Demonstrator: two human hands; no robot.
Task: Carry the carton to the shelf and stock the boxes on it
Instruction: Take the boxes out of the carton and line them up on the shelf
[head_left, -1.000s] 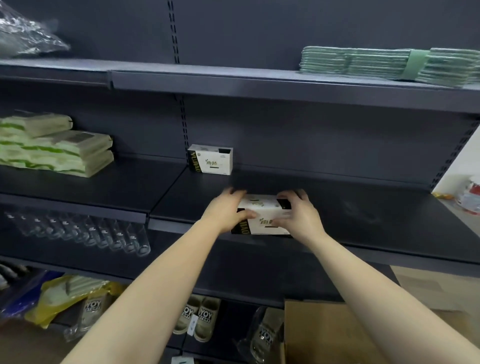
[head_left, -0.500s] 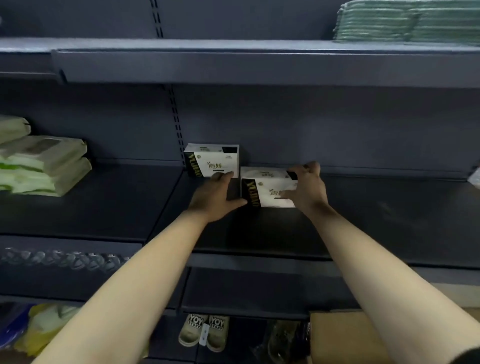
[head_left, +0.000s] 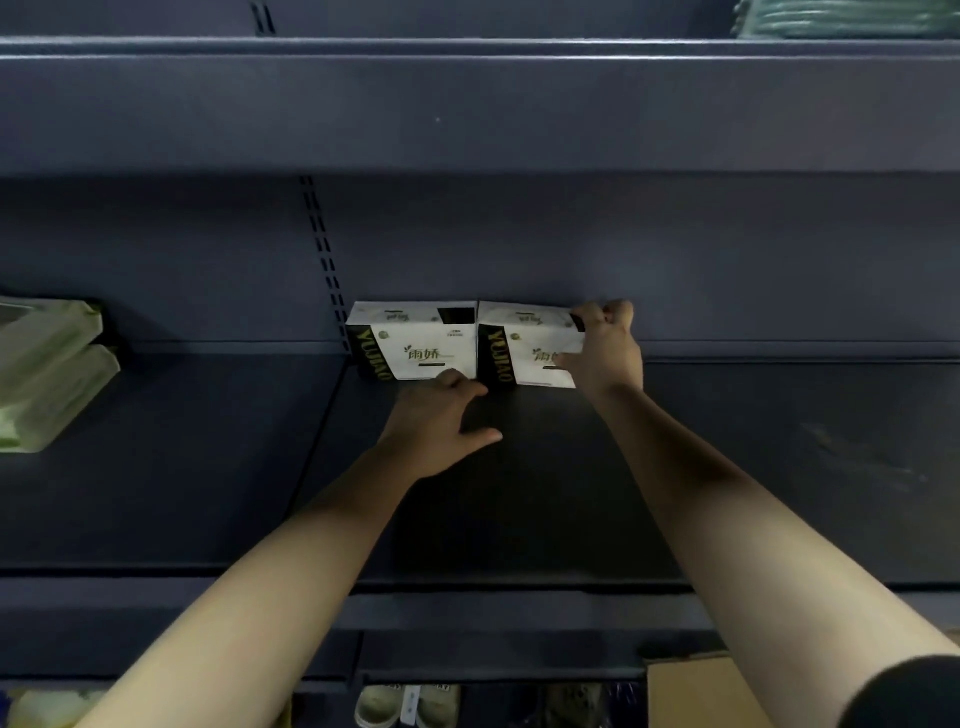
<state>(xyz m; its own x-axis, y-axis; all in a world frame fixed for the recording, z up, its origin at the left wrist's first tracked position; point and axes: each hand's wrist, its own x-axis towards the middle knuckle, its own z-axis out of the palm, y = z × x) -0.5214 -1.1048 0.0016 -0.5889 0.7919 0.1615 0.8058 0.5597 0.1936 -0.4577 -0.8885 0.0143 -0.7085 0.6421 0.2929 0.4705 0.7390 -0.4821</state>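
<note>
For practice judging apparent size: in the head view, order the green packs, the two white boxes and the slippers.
1. green packs, cut off at the edge.
2. left white box and right white box: alike, unranked.
3. slippers, partly hidden.

Dim frame, bluish-grey cast. Light came from behind the camera: forearms (head_left: 249, 597) were bright near the lens and fell to dark brown by the left grip (head_left: 441, 421) and right grip (head_left: 605, 353). Upper shelf (head_left: 467, 104) above both grips shaded the back panel, with a thin highlight along its lip. Right box (head_left: 530, 358) at the right grip and left box (head_left: 415, 338) were the brightest patches, print legible but soft. Green packs (head_left: 47, 374) far left of the left grip were smeared. Shelf lines bowed toward the edges.
</note>
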